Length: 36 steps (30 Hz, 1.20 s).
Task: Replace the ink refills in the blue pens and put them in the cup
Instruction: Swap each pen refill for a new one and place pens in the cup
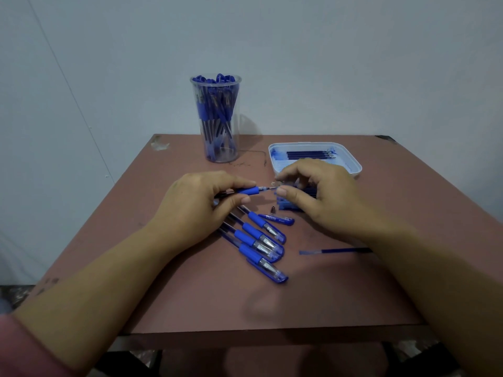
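Left hand (196, 208): fingers curled, thumb below and index above, gripping the held pen (246, 191) at its blue rubber sleeve, with the barrel horizontal and its open front end pointing to 3 o'clock. A thin protruding refill (266, 189) extends from that end. Right hand (321, 194): fingers curled, thumb and index tips closed together on the outer end of the protruding refill; the remaining fingers arch over a blue block (288, 206) resting on the table (190, 308), whose contents are mostly hidden by the hand. At 6 o'clock from the pinch point, a small metal tip cone (273, 210) stands on the table, and just beyond it lies a loose cap (276, 219), apart from any pen. At 6 o'clock from the left hand, three capped pens (262, 242) lie side by side, caps pointing toward 4 o'clock and rear ends hidden beneath the hand. At 5 o'clock from the right hand, a loose refill (334, 251) lies flat, partly covered by the right forearm. At 12 o'clock from the right hand sits a white tray (356, 167) with ink-stained walls, holding several dark tray refills (309, 155) laid parallel. At 12 o'clock from the left hand, near the far table edge, the clear cup (217, 126) stands upright, packed with blue pens.
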{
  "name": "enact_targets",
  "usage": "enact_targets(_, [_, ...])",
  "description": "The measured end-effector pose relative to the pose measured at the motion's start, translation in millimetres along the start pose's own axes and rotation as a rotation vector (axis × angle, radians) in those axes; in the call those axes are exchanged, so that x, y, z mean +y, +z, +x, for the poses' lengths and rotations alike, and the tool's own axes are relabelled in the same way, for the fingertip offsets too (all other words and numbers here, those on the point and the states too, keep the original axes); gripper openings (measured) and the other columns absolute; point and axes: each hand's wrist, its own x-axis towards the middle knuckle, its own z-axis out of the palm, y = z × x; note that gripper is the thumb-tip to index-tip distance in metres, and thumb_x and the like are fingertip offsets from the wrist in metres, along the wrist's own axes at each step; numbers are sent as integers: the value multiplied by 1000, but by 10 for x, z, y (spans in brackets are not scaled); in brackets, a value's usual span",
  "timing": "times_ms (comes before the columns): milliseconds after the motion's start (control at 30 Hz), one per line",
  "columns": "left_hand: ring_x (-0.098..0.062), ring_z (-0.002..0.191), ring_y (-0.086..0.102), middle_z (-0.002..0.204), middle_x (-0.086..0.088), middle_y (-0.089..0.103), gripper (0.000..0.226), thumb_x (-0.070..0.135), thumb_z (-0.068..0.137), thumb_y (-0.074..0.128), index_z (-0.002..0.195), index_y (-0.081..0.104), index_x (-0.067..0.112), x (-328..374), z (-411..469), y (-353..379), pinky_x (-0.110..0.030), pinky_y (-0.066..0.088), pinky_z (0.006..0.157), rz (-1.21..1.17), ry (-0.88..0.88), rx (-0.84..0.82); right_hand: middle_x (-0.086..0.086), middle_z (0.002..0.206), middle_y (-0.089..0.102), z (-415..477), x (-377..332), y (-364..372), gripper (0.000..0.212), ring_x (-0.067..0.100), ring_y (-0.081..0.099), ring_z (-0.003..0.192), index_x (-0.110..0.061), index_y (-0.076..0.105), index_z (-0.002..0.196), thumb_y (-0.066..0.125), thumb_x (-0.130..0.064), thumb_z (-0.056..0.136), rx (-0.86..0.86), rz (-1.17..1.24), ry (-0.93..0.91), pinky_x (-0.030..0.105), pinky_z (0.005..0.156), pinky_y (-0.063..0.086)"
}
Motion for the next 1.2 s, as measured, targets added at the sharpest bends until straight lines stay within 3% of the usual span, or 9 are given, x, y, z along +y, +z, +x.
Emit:
enact_targets(267, [1,85,65,97,17,73,31,46,88,61,114,73,33,37,5,0,-20,53,72,-2,37,4,-12,82,67,30,-26,105,6,3,59,80,-26,73,93,68,-26,89,-6,40,-20,9,68,41])
enact_targets(400, [0,83,64,95,17,73,28,40,86,65,112,73,33,27,6,-7,-19,50,70,17,23,16,-19,82,65,20,55,48,7,2,59,81,-33,68,89,69,-26,88,16,22,4,9,68,39])
enact_targets(500, [0,84,63,95,17,73,29,40,86,64,112,73,32,23,7,-20,-14,47,70,28,27,10,-28,86,60,-5,66,17,11,-3,56,88,-36,66,98,67,-34,87,7,0,-9,7,72,38])
enact_targets(600, [0,83,64,95,17,73,29,41,86,64,112,73,31,22,11,-15,-12,45,70,34,37,0,-25,92,61,11,9,48,24,-3,55,93,-32,69,112,66,-36,89,-3,-24,-53,7,79,38])
enact_targets(700, [0,83,64,95,17,73,28,41,86,66,112,73,32,16,9,-7,-13,46,70,32,31,-1,-19,88,64,33,13,73,15,-1,56,89,-30,71,104,66,-27,90,-13,-40,-57,8,74,39])
enact_targets(800, [-1,83,64,95,17,73,26,38,87,69,112,73,33,4,3,-9,-15,48,70,31,21,3,-24,85,61,9,78,41,10,-1,55,87,-33,67,94,62,-30,86,36,-81,-43,19,74,41])
enact_targets(900, [-1,85,65,96,17,73,25,33,87,73,112,73,33,17,1,-6,-14,47,70,36,17,-11,-23,89,63,3,63,29,17,1,54,88,-35,66,101,61,-37,85,39,-112,-75,29,79,45])
enact_targets(1100, [-2,84,66,96,16,73,25,37,87,71,112,73,32,16,2,-6,-20,51,71,48,19,-13,-20,88,65,25,12,47,11,3,53,87,-32,69,98,62,-31,90,-5,-121,-105,39,82,46])
enact_targets(1200, [-2,84,66,96,16,73,27,39,87,69,112,73,33,14,2,-3,-18,50,70,54,16,-13,-22,89,65,4,22,22,16,3,54,88,-33,68,102,60,-36,87,-4,-123,-91,41,84,46])
